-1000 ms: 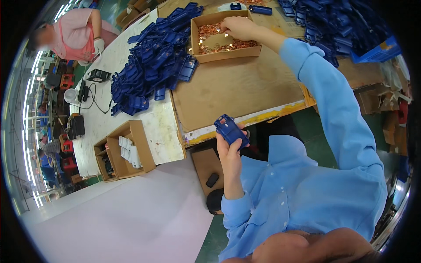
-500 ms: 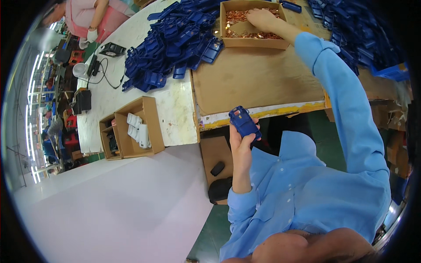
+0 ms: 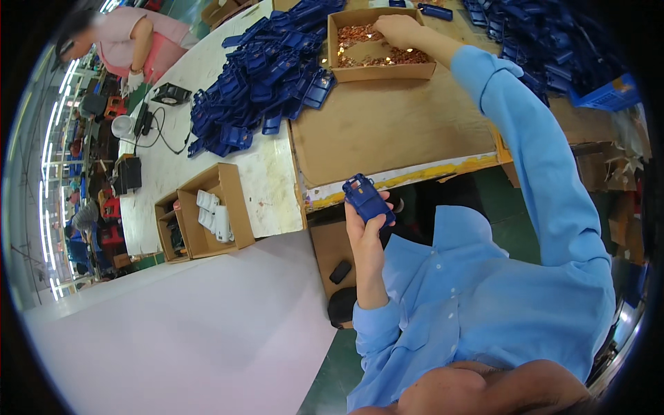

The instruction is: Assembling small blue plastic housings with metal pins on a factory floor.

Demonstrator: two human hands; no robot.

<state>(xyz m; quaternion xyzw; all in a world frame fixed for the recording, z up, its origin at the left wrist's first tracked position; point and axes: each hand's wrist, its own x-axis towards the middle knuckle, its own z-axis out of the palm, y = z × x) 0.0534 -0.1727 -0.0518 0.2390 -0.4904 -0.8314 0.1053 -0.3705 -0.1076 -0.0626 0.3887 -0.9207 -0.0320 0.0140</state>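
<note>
My left hand point(image 3: 365, 243) is closed around a dark blue plastic casing point(image 3: 369, 200), held up in front of my chest near the table's front edge. The casing has small cutouts and a metal-coloured spot near its top. Farther off, my right hand point(image 3: 399, 30) reaches into a shallow cardboard box point(image 3: 384, 73) of small copper-coloured metal pieces point(image 3: 355, 34). Its fingers are bent down among the pieces; whatever is between them is too small to make out. A large heap of similar blue casings point(image 3: 266, 76) lies left of the box.
More blue casings point(image 3: 546, 41) are piled at far right beside a blue crate point(image 3: 609, 95). A divided cardboard box point(image 3: 240, 207) with white plastic parts point(image 3: 214, 216) stands at left. A black device point(image 3: 171, 93) and cable lie beyond it. Another person in pink point(image 3: 128, 38) is at far left.
The whole view has shifted slightly, so the table and boxes sit a little farther left. My right hand stays in the box of copper pieces, and my left still holds the casing.
</note>
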